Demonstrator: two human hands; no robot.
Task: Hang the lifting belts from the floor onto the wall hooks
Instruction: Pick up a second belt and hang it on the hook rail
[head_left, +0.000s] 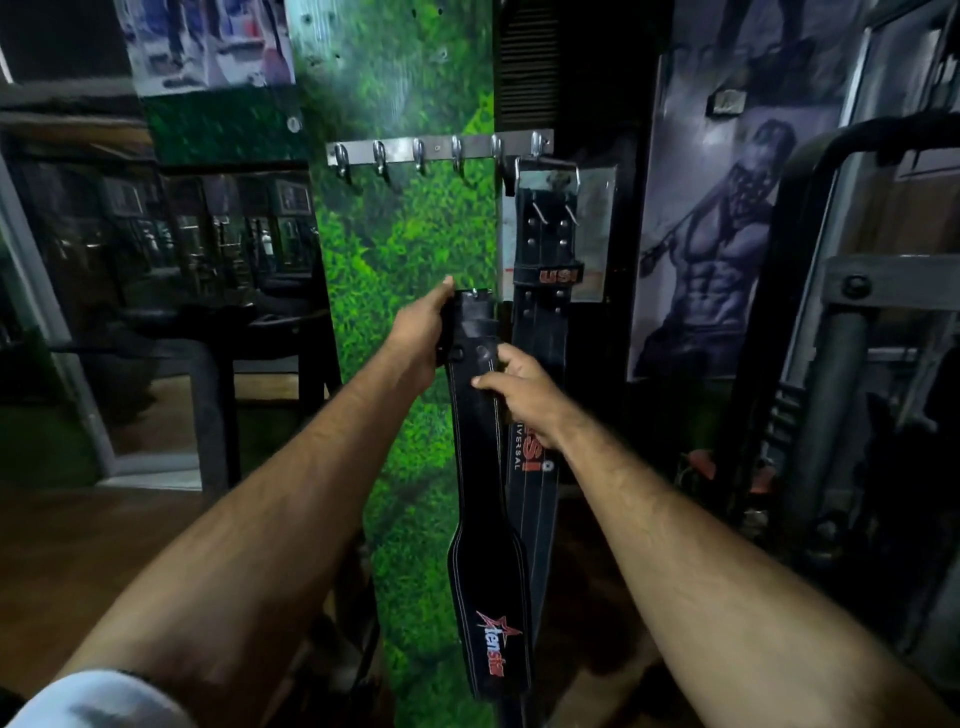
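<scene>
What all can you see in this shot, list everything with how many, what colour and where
hook rail: one, silver metal with six hooks, on the wall at upper centre
hanging belt: one, black with red lettering, hung by its buckle from the rightmost hook
held belt: one, black with a red and white logo, dangling from both hands below the rail
green panel: one, leafy green, behind the rail
poster: one, grey-blue muscular figure, on the wall at right
gym machine: one, black frame, far right
table: one, dark, at left
left hand: grips the held belt near its buckle end
right hand: pinches the held belt's edge just below
</scene>
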